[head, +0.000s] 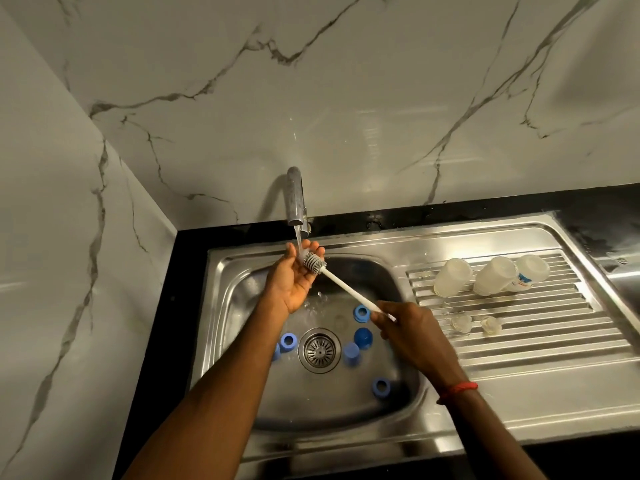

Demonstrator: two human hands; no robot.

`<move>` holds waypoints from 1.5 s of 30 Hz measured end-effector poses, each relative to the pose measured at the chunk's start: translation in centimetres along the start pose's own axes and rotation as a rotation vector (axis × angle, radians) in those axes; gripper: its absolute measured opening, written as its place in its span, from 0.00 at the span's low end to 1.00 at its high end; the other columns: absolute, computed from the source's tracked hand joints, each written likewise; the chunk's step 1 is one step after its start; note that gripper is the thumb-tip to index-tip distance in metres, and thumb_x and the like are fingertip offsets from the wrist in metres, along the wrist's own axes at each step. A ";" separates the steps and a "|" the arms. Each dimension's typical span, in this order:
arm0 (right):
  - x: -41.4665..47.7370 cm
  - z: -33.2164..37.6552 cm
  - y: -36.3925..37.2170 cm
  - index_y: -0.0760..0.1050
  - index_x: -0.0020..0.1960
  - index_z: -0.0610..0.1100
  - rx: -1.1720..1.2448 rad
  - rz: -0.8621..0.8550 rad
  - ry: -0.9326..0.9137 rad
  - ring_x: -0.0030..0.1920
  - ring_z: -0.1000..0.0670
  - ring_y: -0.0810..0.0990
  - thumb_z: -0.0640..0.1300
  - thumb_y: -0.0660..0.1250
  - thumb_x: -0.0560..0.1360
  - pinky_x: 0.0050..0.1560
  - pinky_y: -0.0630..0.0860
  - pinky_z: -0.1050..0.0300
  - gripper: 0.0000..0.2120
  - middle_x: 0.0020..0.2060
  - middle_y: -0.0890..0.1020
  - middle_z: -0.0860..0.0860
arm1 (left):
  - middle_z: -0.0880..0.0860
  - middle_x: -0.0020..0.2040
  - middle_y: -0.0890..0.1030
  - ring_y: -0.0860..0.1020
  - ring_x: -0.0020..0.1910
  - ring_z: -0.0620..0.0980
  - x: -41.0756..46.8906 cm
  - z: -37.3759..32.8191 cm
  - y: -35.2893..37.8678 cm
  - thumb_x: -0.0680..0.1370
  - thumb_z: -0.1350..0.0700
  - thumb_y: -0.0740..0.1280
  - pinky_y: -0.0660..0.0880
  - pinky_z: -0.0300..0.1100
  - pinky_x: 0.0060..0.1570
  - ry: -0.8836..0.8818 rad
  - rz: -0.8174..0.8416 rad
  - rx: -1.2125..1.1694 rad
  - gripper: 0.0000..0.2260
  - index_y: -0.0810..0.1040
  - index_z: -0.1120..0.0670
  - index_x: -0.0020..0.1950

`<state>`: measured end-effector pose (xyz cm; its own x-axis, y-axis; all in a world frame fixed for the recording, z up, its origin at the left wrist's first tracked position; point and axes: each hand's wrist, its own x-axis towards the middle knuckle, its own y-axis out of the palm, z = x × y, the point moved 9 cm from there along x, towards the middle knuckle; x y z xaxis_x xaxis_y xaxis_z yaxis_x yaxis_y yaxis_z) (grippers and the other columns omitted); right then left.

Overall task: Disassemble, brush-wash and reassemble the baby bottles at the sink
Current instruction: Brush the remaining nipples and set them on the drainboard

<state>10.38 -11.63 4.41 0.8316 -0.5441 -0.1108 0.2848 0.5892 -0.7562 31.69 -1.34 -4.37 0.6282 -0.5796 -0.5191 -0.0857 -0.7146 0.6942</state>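
Marble wall point(346, 81) (grey veins) behind black countertop point(606, 202).

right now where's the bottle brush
In the head view the bottle brush slants above the sink: its bristle head lies in the palm of the left hand under the running tap, and the right hand grips its white handle.

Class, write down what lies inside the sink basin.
Blue rings and caps lie around the drain strainer. The forearms cover parts of the basin floor; anything beneath them is hidden.
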 end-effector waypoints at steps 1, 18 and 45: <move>-0.4 0.4 -0.5 0.81 0.59 0.51 -0.073 -0.060 -0.041 0.33 0.50 0.81 0.53 0.67 0.79 0.36 0.78 0.53 0.12 0.33 0.82 0.50 | 0.58 0.52 0.85 0.84 0.52 0.55 0.2 -0.1 -0.2 0.84 0.48 0.59 0.82 0.50 0.53 0.004 -0.038 0.017 0.17 0.79 0.60 0.57; 0.1 2.4 1.0 0.74 0.67 0.48 -0.213 -0.230 -0.169 0.30 0.46 0.78 0.55 0.54 0.82 0.31 0.78 0.45 0.20 0.33 0.80 0.48 | 0.57 0.43 0.86 0.85 0.44 0.53 -1.5 2.5 0.9 0.83 0.54 0.63 0.82 0.46 0.48 -0.035 -0.129 0.016 0.11 0.79 0.60 0.55; -2.8 1.0 3.3 0.79 0.62 0.48 -0.001 -0.046 -0.100 0.33 0.55 0.77 0.53 0.62 0.82 0.36 0.74 0.59 0.14 0.37 0.80 0.54 | 0.54 0.41 0.81 0.77 0.38 0.48 -4.9 -1.2 -0.4 0.84 0.46 0.60 0.76 0.37 0.36 0.101 -0.306 0.175 0.17 0.81 0.58 0.51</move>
<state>9.48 -7.61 2.85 0.8611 -0.5083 -0.0114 0.3231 0.5644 -0.7597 29.56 2.21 -1.53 0.7175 -0.2932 -0.6319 -0.0071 -0.9102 0.4142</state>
